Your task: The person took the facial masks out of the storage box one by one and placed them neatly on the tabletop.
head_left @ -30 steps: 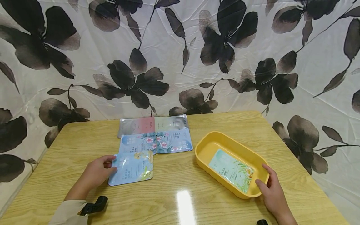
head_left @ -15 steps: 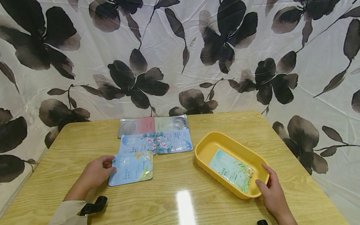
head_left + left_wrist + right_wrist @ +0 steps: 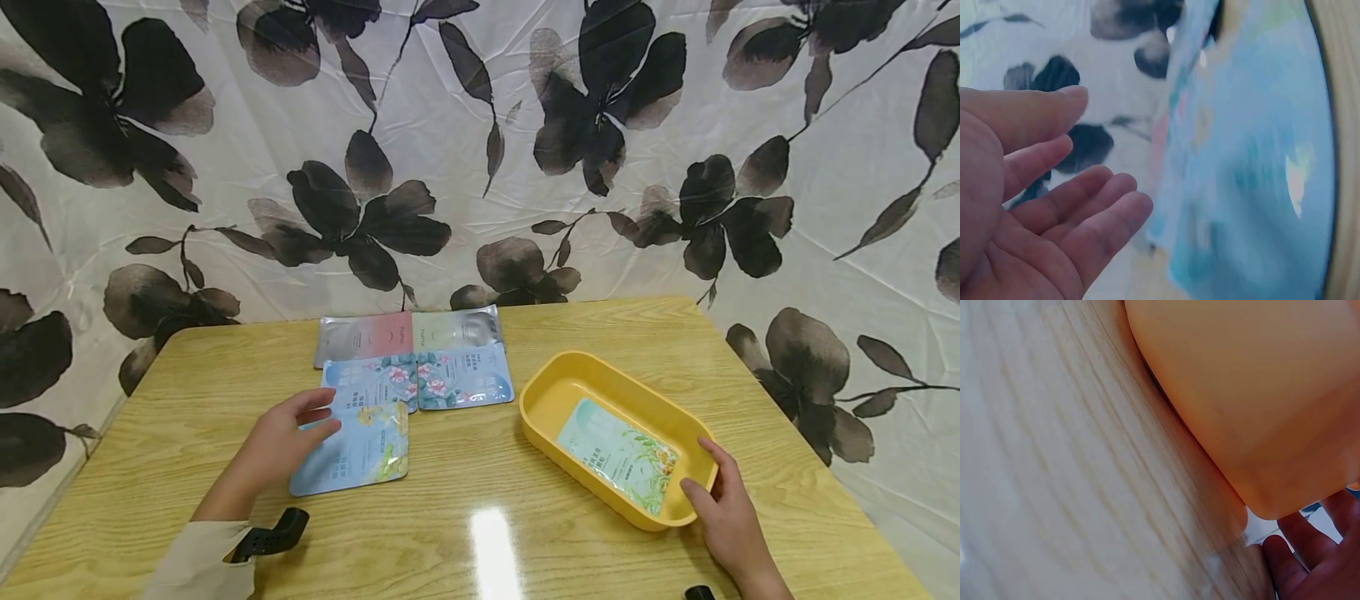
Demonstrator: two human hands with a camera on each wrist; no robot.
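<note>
Over the left edge of a light blue sheet mask packet [image 3: 360,457] hovers my left hand [image 3: 281,442], fingers spread and holding nothing. The left wrist view confirms a gap between that hand's fingers [image 3: 1107,234] and the blurred packet [image 3: 1254,162]. My right hand [image 3: 731,517] grips the near right end of a yellow plastic basin [image 3: 543,433], thumb inside the rim and fingers outside. A pale green sheet mask packet [image 3: 618,454] lies flat in the basin. The right wrist view catches the basin's outer wall [image 3: 1235,412] with the fingers [image 3: 1304,540] at its corner.
Behind the light blue packet lie two blue floral packets [image 3: 367,379] [image 3: 467,379]. Farther back are a silver-pink packet [image 3: 367,335] and a silver-green packet [image 3: 457,329]. The wooden table [image 3: 465,467] meets a floral curtain [image 3: 480,233] at its back edge.
My left hand has let go of the light blue packet's left edge and moved slightly up and to the right over it. Packet, basin and right hand stay put.
</note>
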